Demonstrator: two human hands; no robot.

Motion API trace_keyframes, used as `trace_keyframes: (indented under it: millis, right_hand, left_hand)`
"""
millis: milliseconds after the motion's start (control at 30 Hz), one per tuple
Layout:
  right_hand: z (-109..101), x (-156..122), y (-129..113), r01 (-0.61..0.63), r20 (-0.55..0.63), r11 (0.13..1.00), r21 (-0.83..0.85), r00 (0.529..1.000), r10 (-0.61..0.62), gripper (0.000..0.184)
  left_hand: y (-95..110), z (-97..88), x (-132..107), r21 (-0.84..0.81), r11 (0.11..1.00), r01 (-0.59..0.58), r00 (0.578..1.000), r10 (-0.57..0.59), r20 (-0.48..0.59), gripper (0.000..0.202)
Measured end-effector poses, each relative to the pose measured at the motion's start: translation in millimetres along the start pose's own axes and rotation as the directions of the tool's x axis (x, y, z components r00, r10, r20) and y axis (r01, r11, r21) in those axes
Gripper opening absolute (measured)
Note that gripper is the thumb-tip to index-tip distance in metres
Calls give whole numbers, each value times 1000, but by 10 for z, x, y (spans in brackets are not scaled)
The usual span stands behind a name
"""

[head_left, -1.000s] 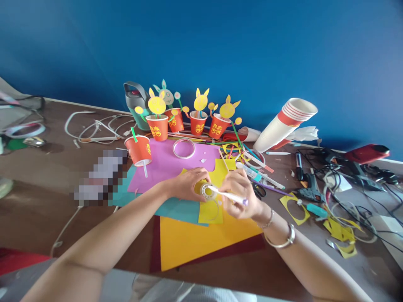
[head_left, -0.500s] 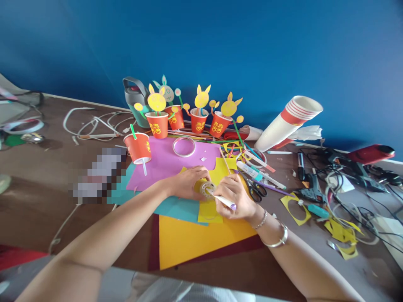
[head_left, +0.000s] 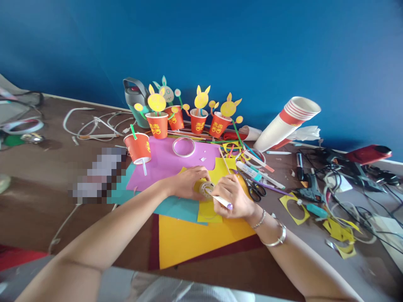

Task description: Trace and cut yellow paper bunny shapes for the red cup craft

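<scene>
My right hand [head_left: 233, 196] grips a white marker [head_left: 223, 202] with a purple end, its tip pointing down into a small ring-shaped tape roll [head_left: 206, 189]. The roll lies on a piece of yellow paper [head_left: 209, 214], on which a faint round outline shows near the lower edge. My left hand [head_left: 190, 182] is closed against the roll's left side and presses it to the paper; some of its fingertips are hidden. Beneath are blue paper [head_left: 179, 209], purple paper [head_left: 151, 167] and an orange-yellow sheet [head_left: 185, 243].
Rabbit-faced red paper cups [head_left: 157, 126] stand along the back, with a tipped cup [head_left: 137, 147] at left. Black scissors [head_left: 256, 191] lie beside my right hand. Stacked paper cups [head_left: 285, 123], glue guns [head_left: 313, 189], cables and yellow scraps [head_left: 294, 209] occupy the right side.
My right hand and the marker have shifted very slightly left over the tape roll. My left hand stays in place.
</scene>
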State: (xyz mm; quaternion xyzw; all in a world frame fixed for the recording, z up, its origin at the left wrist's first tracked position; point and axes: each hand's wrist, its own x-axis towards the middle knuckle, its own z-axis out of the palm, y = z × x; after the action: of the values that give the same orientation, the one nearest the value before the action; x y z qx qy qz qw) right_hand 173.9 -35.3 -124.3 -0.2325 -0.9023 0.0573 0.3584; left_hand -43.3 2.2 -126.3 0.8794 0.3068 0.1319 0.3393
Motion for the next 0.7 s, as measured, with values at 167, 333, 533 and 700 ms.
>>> trace_keyframes:
  millis: [167, 333, 533, 700]
  right_hand:
    - [-1, 7, -10, 26, 4, 999, -21, 1000, -26, 10]
    - [-2, 11, -19, 32, 17, 998, -59, 999, -31, 9]
    - [-7, 17, -22, 7, 27, 999, -54, 1000, -6, 8]
    - [-10, 29, -26, -28, 19, 999, -18, 999, 28, 8]
  left_hand:
    - [0, -2, 3, -1, 1000, 2, 1000, -2, 2, 42]
    - [-3, 3, 9, -2, 1000, -3, 1000, 3, -5, 42]
    - [16, -14, 7, -1, 1000, 9, 1000, -9, 2, 42]
    - [42, -37, 13, 5, 1000, 19, 1000, -19, 16, 42]
